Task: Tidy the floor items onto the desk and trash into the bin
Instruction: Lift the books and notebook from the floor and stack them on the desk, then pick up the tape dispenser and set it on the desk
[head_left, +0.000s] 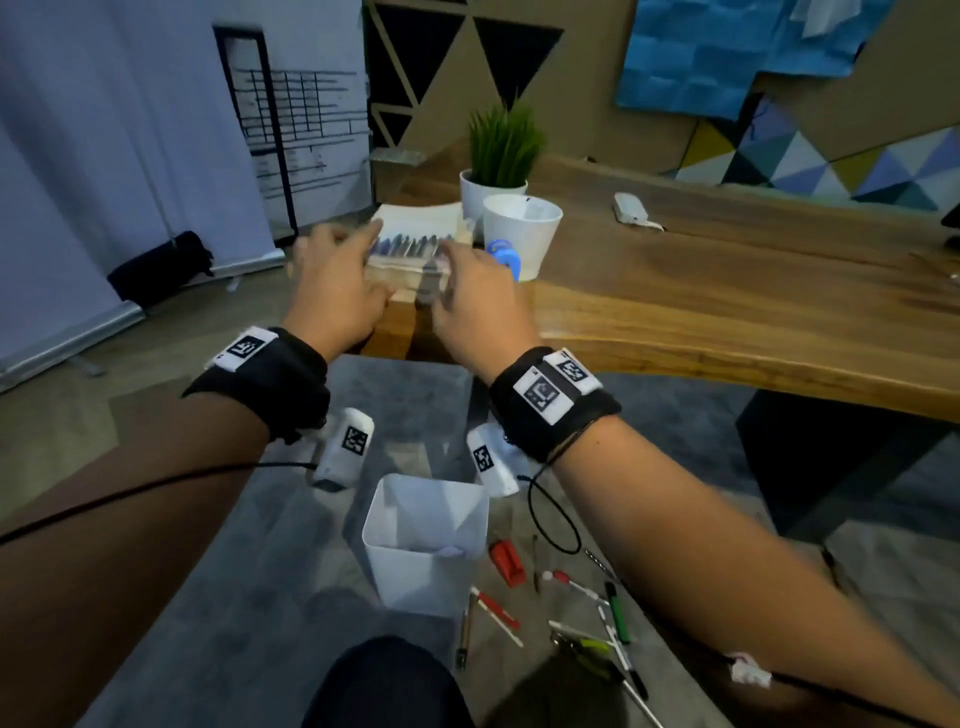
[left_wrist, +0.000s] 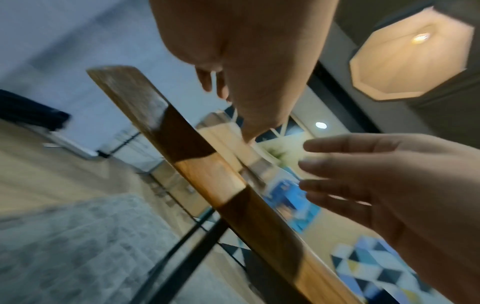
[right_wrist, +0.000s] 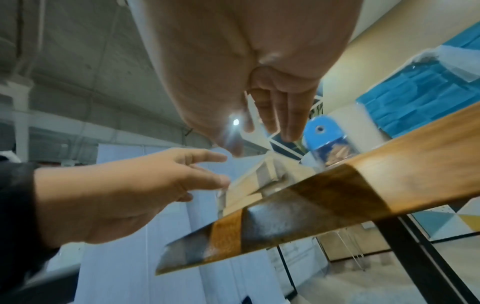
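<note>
Both hands are raised over the near left corner of the desk (head_left: 727, 291). The left hand (head_left: 332, 286) and the right hand (head_left: 475, 306) are seen with fingers extended and spread, and nothing is held in either. They flank a wooden tray of pens (head_left: 410, 249) resting at the desk corner. Whether the fingertips touch the tray cannot be told, as the head view is blurred there. In the wrist views both hands appear just apart from it.

Behind the tray stand a white cup (head_left: 522, 228), a blue object (head_left: 506, 257) and a potted plant (head_left: 501, 156).

The remaining task items lie on the grey rug (head_left: 234, 571), below and nearer than the hands. A white bin (head_left: 426, 540) stands upright on the rug. To its right are scattered a red object (head_left: 508, 562), a red-and-white pen (head_left: 496, 609), a green marker (head_left: 618, 613) and further pens. Their long axes run mostly near to far, slightly fanned.

It is judged that a placement on the desk has been completed and that the floor items remain outstanding. The scatter lies down and to the right of both hands, so the right hand is the nearer. A reach downward past the bin's right side would be required, with the grasp closed across each pen's shaft.
</note>
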